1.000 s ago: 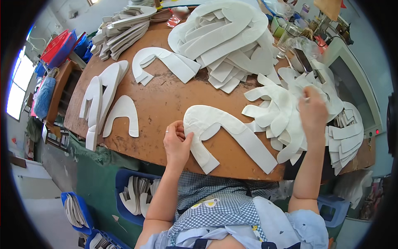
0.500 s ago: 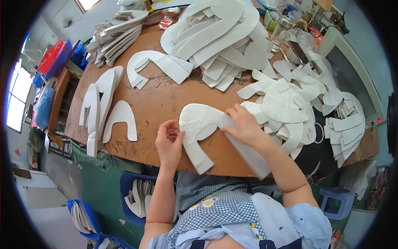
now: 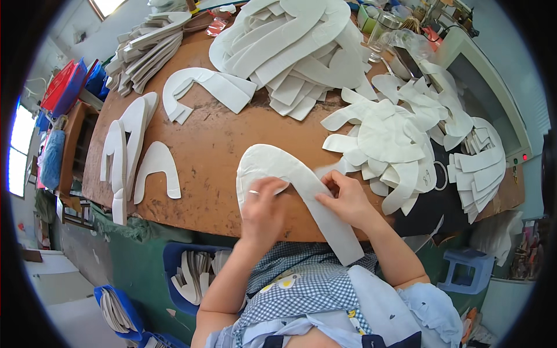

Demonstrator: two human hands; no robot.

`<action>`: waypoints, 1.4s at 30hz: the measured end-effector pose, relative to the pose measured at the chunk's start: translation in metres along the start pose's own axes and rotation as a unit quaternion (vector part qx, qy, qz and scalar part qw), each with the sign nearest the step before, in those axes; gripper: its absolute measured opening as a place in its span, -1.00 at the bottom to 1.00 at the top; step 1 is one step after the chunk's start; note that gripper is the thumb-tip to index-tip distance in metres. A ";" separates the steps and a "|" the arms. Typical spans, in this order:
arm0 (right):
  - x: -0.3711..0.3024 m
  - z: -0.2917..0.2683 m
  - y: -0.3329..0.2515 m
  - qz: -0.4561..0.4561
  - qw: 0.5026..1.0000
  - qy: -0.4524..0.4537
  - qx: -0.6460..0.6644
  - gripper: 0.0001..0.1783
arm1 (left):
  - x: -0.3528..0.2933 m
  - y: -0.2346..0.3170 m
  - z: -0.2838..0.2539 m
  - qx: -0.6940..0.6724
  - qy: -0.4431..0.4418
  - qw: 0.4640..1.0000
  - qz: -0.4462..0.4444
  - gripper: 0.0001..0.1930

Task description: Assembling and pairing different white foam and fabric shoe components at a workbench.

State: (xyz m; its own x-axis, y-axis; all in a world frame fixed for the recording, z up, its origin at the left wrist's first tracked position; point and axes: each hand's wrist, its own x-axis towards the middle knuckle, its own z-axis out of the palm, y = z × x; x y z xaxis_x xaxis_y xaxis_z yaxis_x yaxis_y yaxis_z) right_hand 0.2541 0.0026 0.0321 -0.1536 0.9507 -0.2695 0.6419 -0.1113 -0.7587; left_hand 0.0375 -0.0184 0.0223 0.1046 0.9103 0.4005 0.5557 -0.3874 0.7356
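A white, U-shaped padded sheet piece (image 3: 264,158) lies at the table's near edge in front of me, its long right leg hanging over the edge. My right hand (image 3: 348,199) is closed in a pinch at the outer edge of that leg. Across the inner curve and shorter leg lies my left hand (image 3: 264,211), a ring on one finger; motion smears its fingers. Just beyond my right fingertips is a blurred whitish patch whose kind I cannot make out.
A large heap of similar white pieces (image 3: 301,52) stands at the back. Thinner white pieces (image 3: 394,133) lie piled on the right, near a boxy monitor (image 3: 493,87). Single cutouts (image 3: 156,171) and stacks are on the left. Blue bins (image 3: 177,267) with pieces stand below the table.
My left hand has moved from the piece's left edge to over its inner curve. The right hand has slid down along the longer leg. The piece has turned slightly and the view has shifted.
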 end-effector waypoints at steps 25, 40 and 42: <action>-0.006 -0.008 -0.026 -0.133 0.972 -0.020 0.193 -0.49 | -0.003 0.016 0.026 0.050 0.037 0.990 0.125 -0.84; -0.002 -0.002 -0.026 -0.142 0.969 -0.022 0.202 -0.50 | 0.002 0.008 0.027 0.019 0.075 0.996 0.052 -0.88; -0.001 -0.004 -0.026 -0.145 0.970 -0.019 0.192 -0.50 | 0.003 0.006 0.027 -0.007 0.074 0.997 0.032 -0.88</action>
State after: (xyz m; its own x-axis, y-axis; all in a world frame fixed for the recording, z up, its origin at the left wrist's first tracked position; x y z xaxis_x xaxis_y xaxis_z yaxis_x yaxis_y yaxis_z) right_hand 0.2406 0.0054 0.0545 -0.3181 0.9476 -0.0282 0.2412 0.0521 -0.9691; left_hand 0.0634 -0.0141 0.0128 0.0164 0.8525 0.5225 0.5393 -0.4476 0.7133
